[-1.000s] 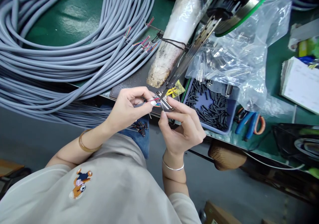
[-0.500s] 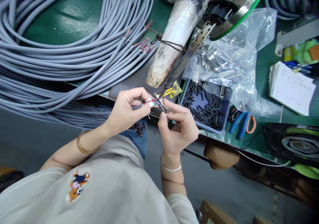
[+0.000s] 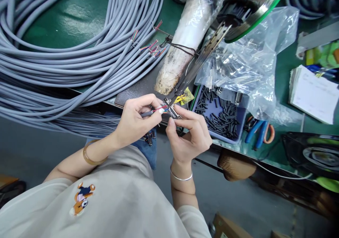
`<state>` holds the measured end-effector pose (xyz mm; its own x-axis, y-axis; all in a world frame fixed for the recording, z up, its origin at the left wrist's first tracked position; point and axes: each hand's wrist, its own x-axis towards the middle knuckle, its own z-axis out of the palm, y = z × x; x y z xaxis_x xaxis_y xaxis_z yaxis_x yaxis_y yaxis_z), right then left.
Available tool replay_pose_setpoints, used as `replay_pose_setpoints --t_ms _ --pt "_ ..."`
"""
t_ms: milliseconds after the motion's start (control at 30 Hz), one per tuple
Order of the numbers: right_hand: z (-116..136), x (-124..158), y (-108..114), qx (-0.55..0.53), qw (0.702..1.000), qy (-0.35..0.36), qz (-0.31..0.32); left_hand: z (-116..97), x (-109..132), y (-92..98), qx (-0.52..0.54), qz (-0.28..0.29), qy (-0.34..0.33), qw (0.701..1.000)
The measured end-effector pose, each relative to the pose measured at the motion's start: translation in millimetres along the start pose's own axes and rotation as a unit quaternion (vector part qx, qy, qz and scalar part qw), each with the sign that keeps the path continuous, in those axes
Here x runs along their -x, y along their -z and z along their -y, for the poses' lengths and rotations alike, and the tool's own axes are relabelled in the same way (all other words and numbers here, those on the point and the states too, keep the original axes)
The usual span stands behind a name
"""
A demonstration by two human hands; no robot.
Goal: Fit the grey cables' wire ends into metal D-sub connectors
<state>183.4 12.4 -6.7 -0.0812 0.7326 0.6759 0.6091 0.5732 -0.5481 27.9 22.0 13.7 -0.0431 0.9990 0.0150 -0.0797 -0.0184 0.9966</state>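
Note:
In the head view my left hand [image 3: 140,116] pinches the end of a grey cable [image 3: 146,114]. Thin red, blue and other coloured wires [image 3: 159,108] fan out from it toward a metal multi-pin connector [image 3: 173,112]. My right hand [image 3: 189,132] is closed, thumb and fingertips at the connector's lower right end; the exact contact is partly hidden. Above it, the dark tip of a soldering iron [image 3: 182,86] slants down to where wires and connector meet. A yellow piece [image 3: 186,96] lies just behind. Several small connectors [image 3: 149,137] rest on my lap.
Bundled grey cables [image 3: 79,58] cover the left of the green table. Right of my hands stand a blue tray [image 3: 237,134] of short black tubes and a clear plastic bag [image 3: 254,72]. Farther right lie pliers [image 3: 258,132] and a paper stack [image 3: 314,93]. A solder spool [image 3: 254,26] sits behind.
My right thumb and fingertips have shifted slightly on the connector, and more of its pin row shows. My left hand stays nearly in place. The view has moved a little.

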Motion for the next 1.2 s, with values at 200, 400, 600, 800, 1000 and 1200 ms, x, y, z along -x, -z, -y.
replay_pose_setpoints --t_ms 200,400,600,800,1000,1200 --pt "1.3 -3.4 -1.4 0.005 1.0 0.019 -0.011 3.5 -0.3 -0.5 -0.001 -0.004 -0.037 0.999" --pt "1.1 -2.2 -1.5 0.017 0.999 0.037 -0.02 1.8 -1.7 0.1 0.001 -0.003 -0.015 1.0" --pt "-1.6 4.6 -2.0 0.033 0.998 0.047 -0.002 3.8 -1.4 2.5 0.004 0.006 0.007 1.0" --pt "0.1 5.3 -1.5 0.046 0.997 0.051 -0.021 3.6 1.7 3.9 0.005 0.009 0.018 1.0" --pt "2.5 3.1 -0.5 -0.055 0.996 -0.068 -0.021 2.2 1.3 5.8 0.011 0.021 0.032 0.999" --pt "1.7 2.1 0.2 -0.004 1.0 -0.007 -0.011 3.6 0.9 3.9 -0.002 -0.004 0.006 1.0"
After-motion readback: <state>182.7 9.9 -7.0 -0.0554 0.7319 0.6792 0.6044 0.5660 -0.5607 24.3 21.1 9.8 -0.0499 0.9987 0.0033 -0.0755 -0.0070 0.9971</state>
